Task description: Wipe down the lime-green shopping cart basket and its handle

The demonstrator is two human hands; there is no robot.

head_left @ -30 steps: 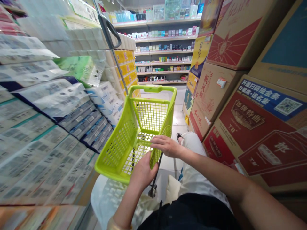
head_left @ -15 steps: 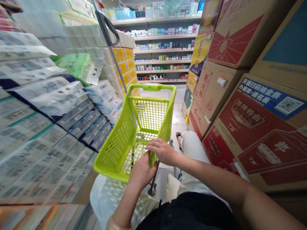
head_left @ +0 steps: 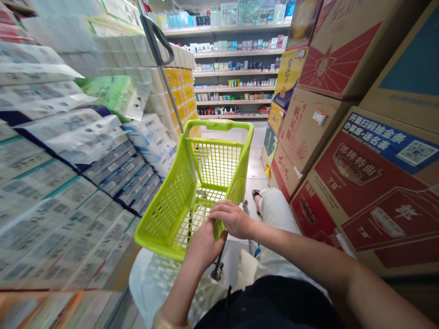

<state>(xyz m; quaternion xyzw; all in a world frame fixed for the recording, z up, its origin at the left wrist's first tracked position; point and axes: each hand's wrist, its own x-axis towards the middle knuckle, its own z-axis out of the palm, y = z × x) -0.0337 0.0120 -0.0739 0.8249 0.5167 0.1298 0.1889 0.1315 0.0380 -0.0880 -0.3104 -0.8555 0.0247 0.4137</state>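
A lime-green plastic basket (head_left: 171, 205) on a wheeled frame stands tilted in the aisle in front of me, with nothing in it. My left hand (head_left: 203, 247) is closed round the basket's near rim from below. Just beside it, my right hand (head_left: 233, 218) lies over the near right corner of the rim with its fingers curled down. The two hands touch. The basket's long pull handle (head_left: 158, 40), with a black grip, rises up to the left.
Stacked packs of tissue and toilet paper (head_left: 68, 173) wall the left side. Large cardboard cartons (head_left: 360, 173) are piled on the right. A narrow tiled aisle (head_left: 254, 160) leads to shelves of small goods (head_left: 236, 68) at the back. My light trousers and shoe (head_left: 255, 193) show below the basket.
My right hand has slid left along the rim, closing up against my left hand, and its fingers have curled. The basket has hardly shifted.
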